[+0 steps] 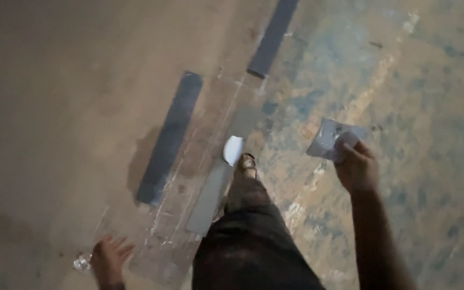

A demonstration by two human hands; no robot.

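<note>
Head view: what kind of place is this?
Likely a worksite or workshop floor, dimly lit. The concrete floor is bare, stained and patchy, with grey flat strips lying on it. The right hand holds crumpled pale sheet material; the left hand is open near a small clear scrap.

- The scene is dimly lit in a warm brownish cast.
- The far left floor is lost in murk; the right is lit somewhat better.
- Motion blur is seen throughout, strongest on the left hand.
- The white sheet is rendered brightest.
</note>
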